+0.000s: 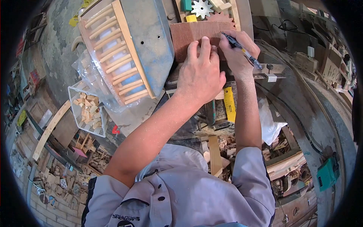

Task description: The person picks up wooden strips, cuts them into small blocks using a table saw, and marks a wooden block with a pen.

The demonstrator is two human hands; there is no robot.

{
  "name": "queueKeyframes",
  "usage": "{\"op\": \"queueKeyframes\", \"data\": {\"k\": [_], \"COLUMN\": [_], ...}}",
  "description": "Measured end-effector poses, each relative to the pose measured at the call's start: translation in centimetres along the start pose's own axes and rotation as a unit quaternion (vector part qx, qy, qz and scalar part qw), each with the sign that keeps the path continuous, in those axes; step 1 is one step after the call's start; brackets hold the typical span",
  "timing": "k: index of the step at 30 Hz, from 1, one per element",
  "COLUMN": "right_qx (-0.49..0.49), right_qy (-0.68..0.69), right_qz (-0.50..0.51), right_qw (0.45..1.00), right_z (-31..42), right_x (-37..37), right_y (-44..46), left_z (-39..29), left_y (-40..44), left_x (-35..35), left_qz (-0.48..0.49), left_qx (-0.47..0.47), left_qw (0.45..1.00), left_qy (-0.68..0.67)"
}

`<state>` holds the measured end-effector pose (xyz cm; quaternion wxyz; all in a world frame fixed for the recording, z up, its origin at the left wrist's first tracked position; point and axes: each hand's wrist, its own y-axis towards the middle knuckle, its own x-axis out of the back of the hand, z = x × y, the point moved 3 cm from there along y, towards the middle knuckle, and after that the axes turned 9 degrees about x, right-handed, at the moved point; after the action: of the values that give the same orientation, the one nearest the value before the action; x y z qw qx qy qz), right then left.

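Note:
A reddish-brown wooden board point(184, 34) with a slightly curved far edge lies in front of me. My left hand point(200, 73) rests on it with the fingers stretched out, pressing near its middle. In my right hand point(241, 56) is a pen point(247, 56) with a dark, clear barrel, gripped as for writing. Its tip touches or hovers just over the board's upper right part; I cannot tell which. Just past the board are a white gear-shaped piece point(202, 8), a brown toothed piece point(221, 17) and a yellow block point(191, 18).
On the left stands a slatted wooden rack point(120, 56) beside a blue-grey metal surface point(151, 22). A white basket point(77, 115) holds wood offcuts. Near my right forearm lie a yellow tool point(229, 104) and a metal clamp point(270, 77). A green device point(328, 174) sits at far right.

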<state>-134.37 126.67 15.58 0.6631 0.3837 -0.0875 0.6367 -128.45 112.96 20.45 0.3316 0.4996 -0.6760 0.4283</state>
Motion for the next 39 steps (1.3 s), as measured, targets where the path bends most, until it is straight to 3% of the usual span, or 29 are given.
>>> {"op": "queueKeyframes", "data": {"k": [14,17,20,22,24,26,29,32,33,34,35,36,38,39], "right_qx": [-0.039,-0.009,-0.087,-0.223,-0.219,-0.173,-0.178,-0.168,-0.204,-0.242,-0.264,-0.259,-0.275,-0.268], "right_qy": [-0.006,0.056,0.085,0.114,0.083,0.041,0.078,0.103,0.149,0.195,0.254,0.253,0.358,0.352], "right_qz": [-0.024,-0.057,-0.051,-0.008,0.013,0.135,0.173,0.205,0.218,0.231,0.255,0.253,0.271,0.283], "right_qw": [0.999,0.997,0.991,0.968,0.972,0.975,0.966,0.959,0.943,0.922,0.895,0.897,0.850,0.851], "right_z": [-0.6,-1.1,0.1,1.3,1.8,4.4,7.6,11.6,12.4,13.4,14.8,16.3,19.7,20.9], "right_x": [0.1,0.9,2.7,4.2,5.8,7.6,9.6,12.1,12.4,12.7,13.2,13.6,13.9,14.1], "right_y": [-0.7,-0.6,-0.9,-0.7,-1.2,-0.8,-1.8,-2.2,-3.1,-3.8,-4.0,-4.0,-4.4,-4.7], "left_z": [-0.2,-0.2,-0.2,-0.3,-0.2,-0.1,0.1,-0.1,-0.4,-0.9,-1.7,-1.9,-2.1,-1.8], "left_y": [0.0,0.2,0.0,0.0,0.0,-0.1,-0.3,-0.7,-1.2,-2.2,-3.3,-4.1,-6.2,-6.8], "left_x": [0.2,0.3,0.3,0.3,0.2,-0.1,0.1,3.0,5.0,6.9,9.4,11.3,14.1,14.6], "left_qz": [0.011,0.025,0.023,0.025,0.019,0.011,-0.021,-0.049,0.030,0.114,0.118,0.115,0.086,0.070], "left_qx": [0.012,0.024,0.024,0.030,0.024,0.013,-0.004,-0.019,0.029,0.074,0.032,0.027,-0.023,-0.053], "left_qw": [1.000,0.999,0.999,0.999,0.999,1.000,1.000,0.993,0.926,0.778,0.735,0.737,0.834,0.842], "left_qy": [-0.010,-0.018,-0.012,-0.023,-0.020,-0.015,-0.006,-0.101,-0.374,-0.613,-0.667,-0.666,-0.545,-0.532]}}
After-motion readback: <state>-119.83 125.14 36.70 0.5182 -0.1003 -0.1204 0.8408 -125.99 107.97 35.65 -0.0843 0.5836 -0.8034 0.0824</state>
